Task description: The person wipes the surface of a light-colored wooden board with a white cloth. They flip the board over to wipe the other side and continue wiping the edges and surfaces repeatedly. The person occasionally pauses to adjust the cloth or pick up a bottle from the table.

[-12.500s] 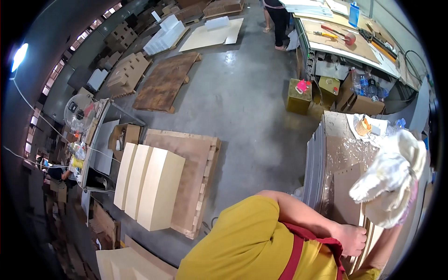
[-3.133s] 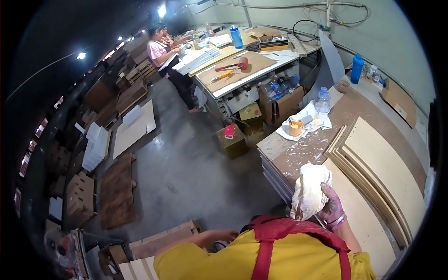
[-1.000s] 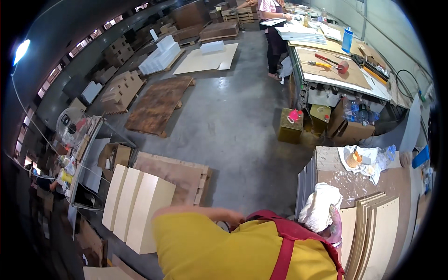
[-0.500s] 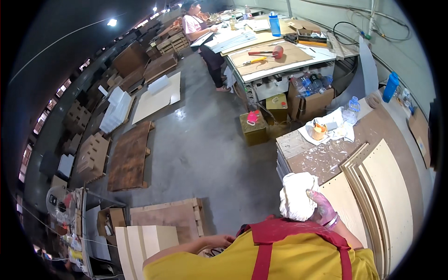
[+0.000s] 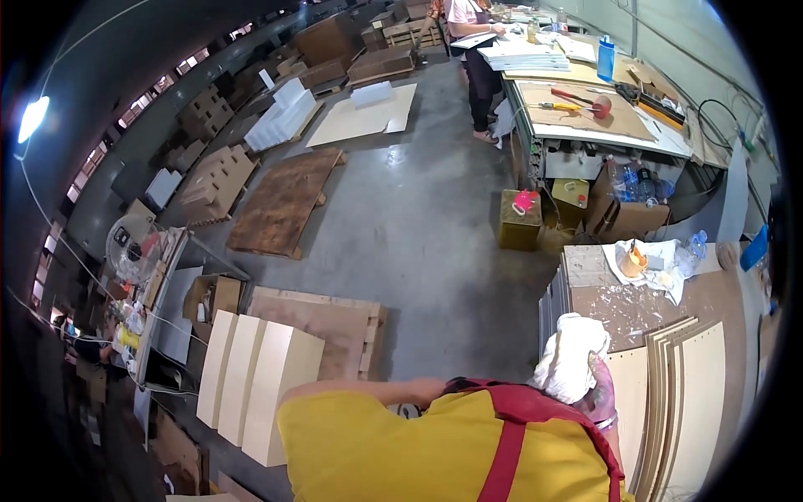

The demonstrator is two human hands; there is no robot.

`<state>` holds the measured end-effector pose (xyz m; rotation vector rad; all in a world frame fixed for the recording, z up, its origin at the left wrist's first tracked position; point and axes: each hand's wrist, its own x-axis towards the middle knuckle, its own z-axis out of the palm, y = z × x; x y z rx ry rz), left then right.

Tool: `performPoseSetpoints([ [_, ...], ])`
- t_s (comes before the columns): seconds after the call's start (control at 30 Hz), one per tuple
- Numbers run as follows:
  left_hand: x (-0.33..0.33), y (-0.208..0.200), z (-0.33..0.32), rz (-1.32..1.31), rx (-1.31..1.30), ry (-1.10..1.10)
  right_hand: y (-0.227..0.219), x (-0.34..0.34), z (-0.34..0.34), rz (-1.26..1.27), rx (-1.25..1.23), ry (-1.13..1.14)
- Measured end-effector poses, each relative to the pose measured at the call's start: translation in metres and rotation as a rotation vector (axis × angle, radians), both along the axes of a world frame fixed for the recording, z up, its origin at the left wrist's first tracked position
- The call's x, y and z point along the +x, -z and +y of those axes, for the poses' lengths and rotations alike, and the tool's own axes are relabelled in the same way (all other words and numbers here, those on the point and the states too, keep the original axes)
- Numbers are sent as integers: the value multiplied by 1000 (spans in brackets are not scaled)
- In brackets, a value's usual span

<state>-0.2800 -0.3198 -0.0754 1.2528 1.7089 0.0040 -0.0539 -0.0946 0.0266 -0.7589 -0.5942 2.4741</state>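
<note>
A bunched white cloth [image 5: 572,356] is gripped in my right hand [image 5: 600,393], whose fingers and thumb are stained purplish. The cloth sits in front of my red apron, at the left edge of a workbench with a brown top [image 5: 619,305]. Beside that hand, pale wooden panels [image 5: 701,376] lie overlapped on the bench. My left hand [image 5: 427,389] is drawn in against my body at the front of the apron; its fingers are hidden. On the bench beyond, an orange cup [image 5: 634,263] rests on a crumpled white cloth near a clear plastic bottle [image 5: 693,251].
Pale box-like panels [image 5: 284,368] stand at lower left before a wooden pallet [image 5: 376,335]. Metal cans [image 5: 520,222] are on the floor ahead. A far table holds a red mallet [image 5: 600,107] and a blue bottle [image 5: 606,58]; another person [image 5: 477,79] stands beside it.
My view has turned left, so the room has shifted rightward and the panels at lower left show more fully. The cloth remains in my right hand, now lower and closer to my body.
</note>
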Motion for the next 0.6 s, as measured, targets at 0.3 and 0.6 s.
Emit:
performPoseSetpoints([
  [0.3,-15,107,-35,-410,-149,-129,2,-1,4,43,32,-102],
  [0.6,-2,111,-35,-305,-101,-415,1,1,0,17,59,-73],
])
